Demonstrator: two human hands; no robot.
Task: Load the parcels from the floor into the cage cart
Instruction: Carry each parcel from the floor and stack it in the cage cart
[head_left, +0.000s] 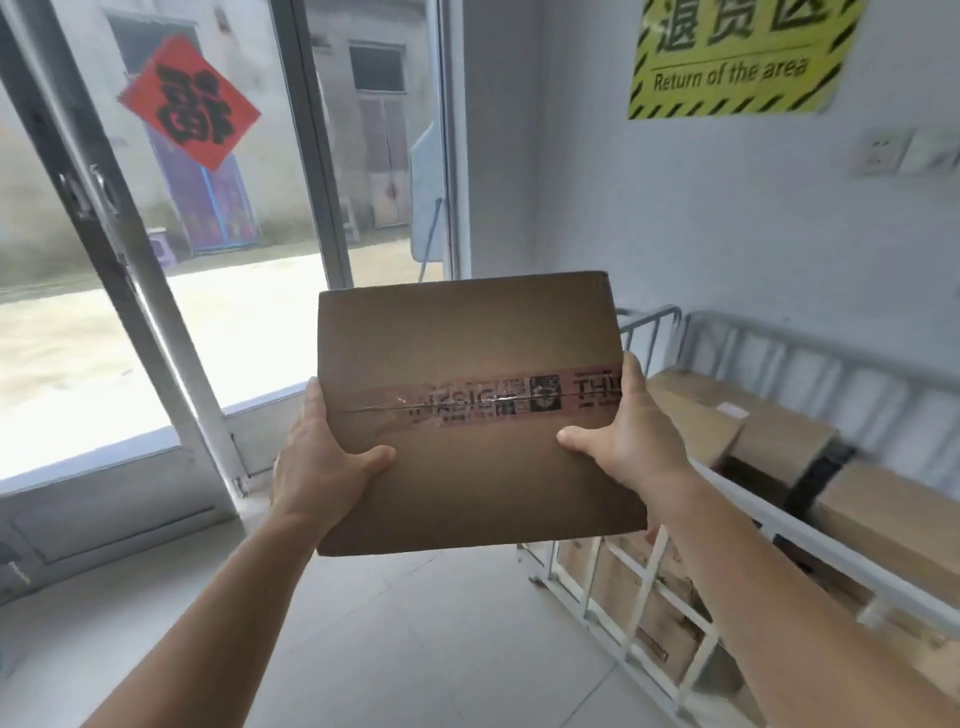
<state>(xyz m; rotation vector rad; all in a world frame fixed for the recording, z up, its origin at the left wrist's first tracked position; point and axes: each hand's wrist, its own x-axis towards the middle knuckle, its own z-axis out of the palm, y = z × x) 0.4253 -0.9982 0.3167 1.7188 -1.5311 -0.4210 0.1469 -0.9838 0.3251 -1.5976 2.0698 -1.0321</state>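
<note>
Fingers of the left hand (322, 467) and the right hand (631, 441) vanish behind the cardboard parcel (467, 415); only thumbs and palms show. Printed tape (498, 402) across the parcel is smeared and runs off its right edge, its lettering unreadable. The cage cart (727, 597), lower right, is cut by the frame's right and bottom edges, and the parcel hides its near corner. Boxes (779, 431) inside are motion-blurred. The yellow sign (737, 52), upper right, loses its top to the frame edge.
</note>
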